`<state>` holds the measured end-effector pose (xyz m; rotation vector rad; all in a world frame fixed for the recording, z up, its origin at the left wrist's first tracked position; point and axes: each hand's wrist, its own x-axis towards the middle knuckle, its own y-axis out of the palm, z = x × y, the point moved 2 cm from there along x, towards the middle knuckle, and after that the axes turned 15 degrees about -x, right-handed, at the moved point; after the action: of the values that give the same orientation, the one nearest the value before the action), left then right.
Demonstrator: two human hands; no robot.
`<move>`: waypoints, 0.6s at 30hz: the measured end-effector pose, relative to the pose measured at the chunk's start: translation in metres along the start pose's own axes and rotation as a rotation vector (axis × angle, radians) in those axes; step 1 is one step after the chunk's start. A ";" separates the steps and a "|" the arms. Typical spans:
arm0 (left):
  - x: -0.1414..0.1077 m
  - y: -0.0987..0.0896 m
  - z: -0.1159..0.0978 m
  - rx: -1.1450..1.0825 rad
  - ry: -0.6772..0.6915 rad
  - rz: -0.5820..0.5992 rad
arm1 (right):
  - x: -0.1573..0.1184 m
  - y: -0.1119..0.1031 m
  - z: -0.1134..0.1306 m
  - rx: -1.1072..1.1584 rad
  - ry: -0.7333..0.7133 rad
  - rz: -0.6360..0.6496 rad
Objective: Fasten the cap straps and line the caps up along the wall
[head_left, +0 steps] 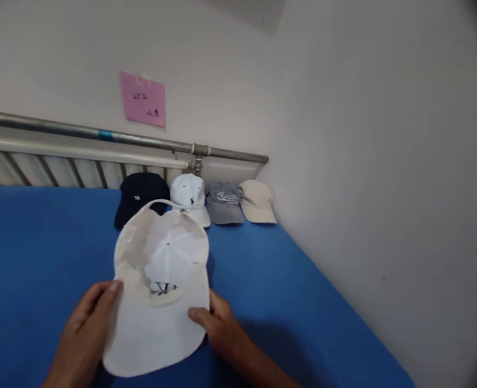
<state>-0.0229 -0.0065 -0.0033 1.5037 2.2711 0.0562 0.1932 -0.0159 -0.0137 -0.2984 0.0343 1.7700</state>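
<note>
A white baseball cap [153, 339] is held up with its inside facing me and its brim toward the bottom. Dark stitched letters show inside its crown, and a small tag sits at the upper left. My left hand [87, 328] grips the cap's left edge, thumb on the brim's side. On the right, my right hand [218, 323] pinches the brim, its thumb lying on the underside and the fingers mostly hidden behind. Behind the cap stand a black cap [141, 188], a pale blue-white cap [187, 191], a grey cap with lettering [224, 202] and a beige cap [257, 199] in a row.
The caps rest on a blue-covered surface [303, 302] that meets a white wall [375, 161] at right. Metal pipes [149, 137] and a radiator [60, 170] run along the back. A pink note [143, 102] with handwriting is taped above.
</note>
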 end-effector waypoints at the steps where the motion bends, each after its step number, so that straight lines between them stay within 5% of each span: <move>1: -0.003 0.004 -0.001 -0.014 -0.034 0.000 | 0.002 0.000 -0.003 -0.022 0.019 -0.003; 9: -0.005 0.012 -0.001 -0.178 -0.137 0.059 | 0.009 0.000 -0.012 -0.021 0.036 -0.001; 13: -0.009 0.014 0.002 -0.045 -0.192 0.097 | 0.008 -0.001 -0.009 -0.033 0.040 -0.047; 18: -0.010 0.013 0.004 0.090 -0.099 0.136 | 0.008 -0.002 -0.007 -0.020 0.044 -0.044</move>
<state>-0.0066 -0.0103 -0.0009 1.6683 2.1172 -0.0808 0.1947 -0.0087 -0.0217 -0.3501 0.0407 1.7211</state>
